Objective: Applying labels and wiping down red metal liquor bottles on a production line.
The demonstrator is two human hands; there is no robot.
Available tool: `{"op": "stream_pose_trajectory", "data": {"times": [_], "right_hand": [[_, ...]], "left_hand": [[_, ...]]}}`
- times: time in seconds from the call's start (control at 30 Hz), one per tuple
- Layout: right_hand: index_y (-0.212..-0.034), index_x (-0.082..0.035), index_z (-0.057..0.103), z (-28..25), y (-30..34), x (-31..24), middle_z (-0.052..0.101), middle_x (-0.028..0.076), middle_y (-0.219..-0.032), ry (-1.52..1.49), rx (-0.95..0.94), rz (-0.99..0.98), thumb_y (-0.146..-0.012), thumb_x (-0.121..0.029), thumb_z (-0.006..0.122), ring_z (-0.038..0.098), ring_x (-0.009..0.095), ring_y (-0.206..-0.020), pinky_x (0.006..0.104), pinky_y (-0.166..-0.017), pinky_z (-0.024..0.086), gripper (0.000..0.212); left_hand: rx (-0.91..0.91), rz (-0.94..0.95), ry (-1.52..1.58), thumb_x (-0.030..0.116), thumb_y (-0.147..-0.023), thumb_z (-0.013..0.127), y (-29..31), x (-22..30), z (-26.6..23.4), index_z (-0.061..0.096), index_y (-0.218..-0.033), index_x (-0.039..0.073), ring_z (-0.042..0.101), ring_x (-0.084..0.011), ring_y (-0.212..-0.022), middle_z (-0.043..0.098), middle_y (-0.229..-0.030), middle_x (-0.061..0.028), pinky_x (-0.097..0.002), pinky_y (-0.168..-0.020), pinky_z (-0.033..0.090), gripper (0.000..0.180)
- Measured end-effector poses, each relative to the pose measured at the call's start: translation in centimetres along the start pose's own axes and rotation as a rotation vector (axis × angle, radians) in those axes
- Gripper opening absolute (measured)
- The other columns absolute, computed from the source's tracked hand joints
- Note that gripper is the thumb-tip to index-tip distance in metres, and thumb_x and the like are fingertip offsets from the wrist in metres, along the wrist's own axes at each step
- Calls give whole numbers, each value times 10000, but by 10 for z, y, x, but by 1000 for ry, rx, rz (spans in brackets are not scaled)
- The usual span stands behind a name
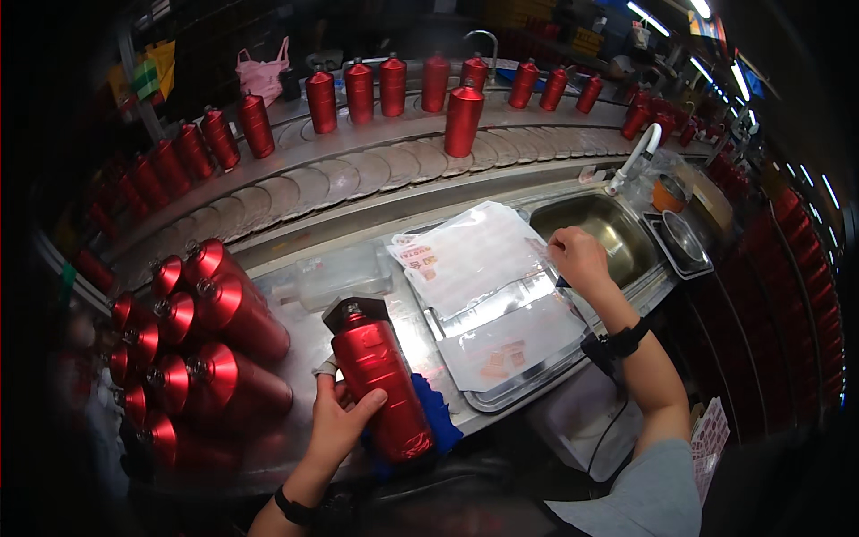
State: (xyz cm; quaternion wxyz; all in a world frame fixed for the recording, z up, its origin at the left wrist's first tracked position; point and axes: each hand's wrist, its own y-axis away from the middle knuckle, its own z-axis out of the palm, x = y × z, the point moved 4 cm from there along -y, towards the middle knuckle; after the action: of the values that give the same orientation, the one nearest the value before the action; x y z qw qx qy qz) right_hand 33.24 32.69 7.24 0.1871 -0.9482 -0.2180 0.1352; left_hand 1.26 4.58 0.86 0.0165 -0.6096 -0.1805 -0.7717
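Note:
A shiny red metal bottle [380, 385] with a narrow neck lies tilted at the front of the counter, neck end away from me. My left hand [340, 413] grips its left side, thumb on top; the other fingers are partly hidden. A dark angular support [369, 309] shows behind the neck, and blue cloth [436, 413] lies along the right side. My right hand [577, 257] is closed in a pinch at the right edge of printed transfer sheets [479, 255]; what the fingertips hold is hidden. Another printed sheet [514, 345] lies nearer me on a metal tray [488, 404].
Several red bottles [237, 313] lie stacked at left. More red bottles [463, 121] stand along a plated conveyor [331, 179] at the back. A sink [617, 242] with a white tap [640, 148] is at right, beside a metal bowl [683, 234]. A clear plastic box [344, 277] sits behind my bottle.

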Motion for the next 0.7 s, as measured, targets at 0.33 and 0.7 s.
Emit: {"op": "stream_pose_trajectory", "data": {"times": [0.33, 0.7], "right_hand": [[-850, -98, 626, -35, 29, -174, 632, 65, -770, -281, -136, -468, -819, -141, 670, 632, 294, -657, 389, -581, 497, 69], [-851, -55, 651, -74, 46, -240, 642, 88, -786, -489, -423, -620, -791, -41, 697, 642, 258, -667, 339, -587, 496, 76]], "left_hand": [[-15, 16, 104, 110, -866, 713, 6, -5, -22, 322, -1439, 76, 568, -190, -1134, 558, -1250, -153, -321, -984, 456, 695], [-61, 61, 165, 121, -911, 669, 2, -9, -28, 291, -1458, 41, 525, -188, -1208, 506, -1333, -164, -320, -1042, 417, 670]]}}
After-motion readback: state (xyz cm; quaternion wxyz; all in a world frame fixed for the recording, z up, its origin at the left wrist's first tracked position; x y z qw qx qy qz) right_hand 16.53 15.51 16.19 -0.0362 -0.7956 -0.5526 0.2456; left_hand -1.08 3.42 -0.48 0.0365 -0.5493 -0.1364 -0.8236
